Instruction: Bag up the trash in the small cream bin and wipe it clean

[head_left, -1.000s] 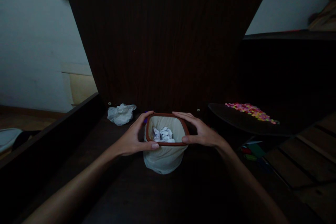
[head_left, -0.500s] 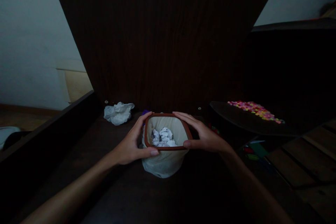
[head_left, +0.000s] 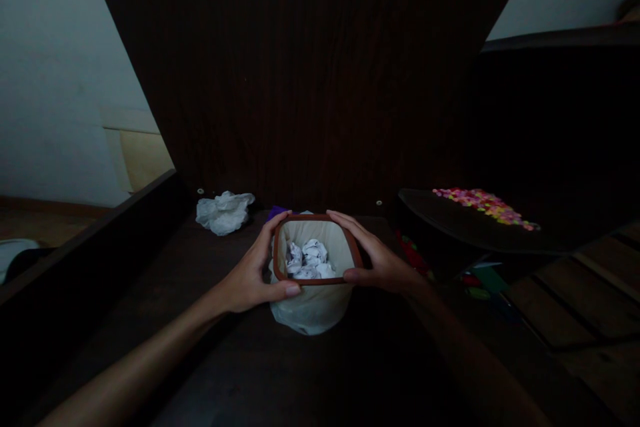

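Note:
Between my hands stands a small trash bin (head_left: 350, 250) with a brown squarish rim. A pale translucent plastic bag (head_left: 310, 313) lines it and hangs down over its outside. Several crumpled white paper balls (head_left: 314, 253) lie inside. My left hand (head_left: 257, 273) grips the rim's left side, thumb along the front edge and fingers toward the back. On the right side, my right hand (head_left: 375, 257) holds the rim in the same way, its thumb at the front right corner.
A crumpled white plastic bag (head_left: 225, 212) lies at the back left of the dark wooden surface (head_left: 200, 360). Something purple (head_left: 281, 211) shows behind the bin. At right, a dark curved shelf (head_left: 435, 217) bears a string of colourful small pieces (head_left: 487, 205). A raised board (head_left: 90, 293) edges the left.
My right hand has shifted slightly left with the rim's right side. The view has tilted a little; both hands stay on the bin.

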`<state>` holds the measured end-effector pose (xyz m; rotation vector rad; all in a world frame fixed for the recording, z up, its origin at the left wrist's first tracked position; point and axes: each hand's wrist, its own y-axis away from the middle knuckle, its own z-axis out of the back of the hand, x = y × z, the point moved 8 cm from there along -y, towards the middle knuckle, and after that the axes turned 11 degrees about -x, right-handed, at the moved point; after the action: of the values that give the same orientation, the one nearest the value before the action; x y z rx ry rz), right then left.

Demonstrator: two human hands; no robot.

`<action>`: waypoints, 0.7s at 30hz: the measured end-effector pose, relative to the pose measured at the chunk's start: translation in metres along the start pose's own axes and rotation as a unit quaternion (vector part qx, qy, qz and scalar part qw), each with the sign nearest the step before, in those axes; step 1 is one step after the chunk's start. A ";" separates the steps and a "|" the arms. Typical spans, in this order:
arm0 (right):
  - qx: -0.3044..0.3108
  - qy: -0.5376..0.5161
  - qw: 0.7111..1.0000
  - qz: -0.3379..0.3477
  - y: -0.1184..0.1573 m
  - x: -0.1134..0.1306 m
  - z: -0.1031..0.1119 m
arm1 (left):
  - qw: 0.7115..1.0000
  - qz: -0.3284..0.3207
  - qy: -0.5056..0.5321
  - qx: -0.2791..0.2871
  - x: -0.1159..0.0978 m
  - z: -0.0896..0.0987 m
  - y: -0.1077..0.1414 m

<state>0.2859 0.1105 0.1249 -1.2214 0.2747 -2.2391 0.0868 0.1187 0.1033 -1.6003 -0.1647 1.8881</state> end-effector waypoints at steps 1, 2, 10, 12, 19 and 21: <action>-0.006 -0.006 1.000 0.004 0.000 0.000 -0.001 | 1.000 -0.001 -0.002 0.000 0.000 0.000 0.000; -0.012 -0.013 1.000 0.006 0.000 0.000 -0.001 | 1.000 -0.002 -0.003 0.001 0.000 0.000 -0.001; -0.072 -0.177 0.981 -0.043 0.009 -0.011 0.001 | 0.998 0.007 -0.054 -0.025 0.004 0.015 0.001; -0.126 -0.243 0.957 -0.096 0.015 -0.025 0.005 | 0.995 0.025 -0.072 -0.058 0.007 0.021 0.009; -0.240 -0.267 0.893 -0.272 0.043 -0.076 -0.019 | 0.937 0.134 -0.129 -0.296 0.011 0.033 0.069; -0.245 -0.263 0.890 -0.280 0.044 -0.079 -0.034 | 0.948 0.160 -0.107 -0.255 0.016 0.015 0.081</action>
<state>0.3078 0.1160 0.0310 -2.3797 0.3064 -2.2287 0.0408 0.0684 0.0539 -1.8319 -0.5560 2.4139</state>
